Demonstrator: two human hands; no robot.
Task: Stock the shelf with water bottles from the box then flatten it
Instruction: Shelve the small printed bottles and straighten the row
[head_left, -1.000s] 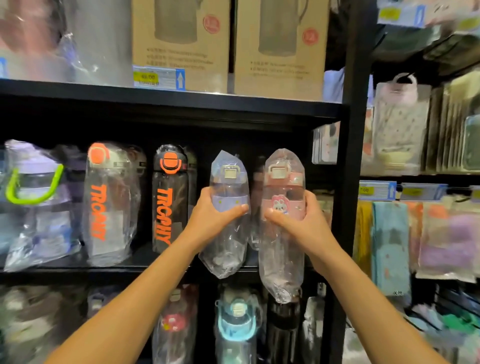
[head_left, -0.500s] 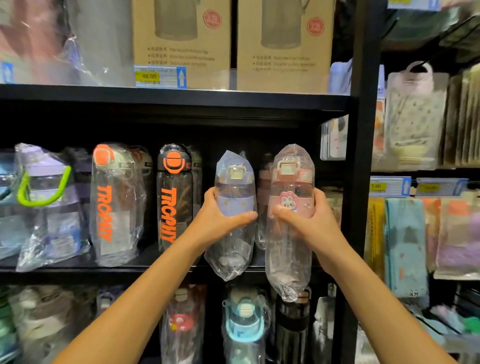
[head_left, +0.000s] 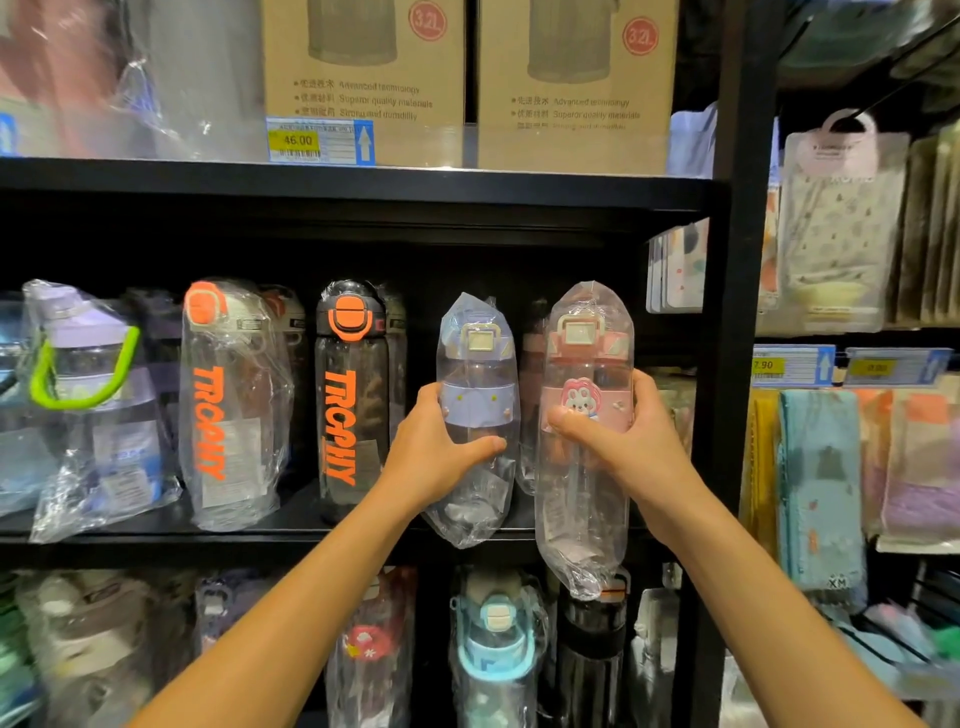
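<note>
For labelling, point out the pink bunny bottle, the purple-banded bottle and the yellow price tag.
Clear wrapped pink-banded bunny bottle (head_left: 582, 402): head view, on bunny picture.
Clear wrapped purple-banded bottle (head_left: 480, 405): head view, on purple band.
Yellow 46.00 price tag (head_left: 298, 140): head view, on the digits.

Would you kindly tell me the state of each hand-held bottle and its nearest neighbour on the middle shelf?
Purple-banded clear bottle in plastic bag: upright, gripped by left hand.
Pink-banded clear bottle in plastic bag: upright, gripped by right hand, bag end below black shelf edge.
Black bottle with orange lettering: upright on that shelf.
</note>
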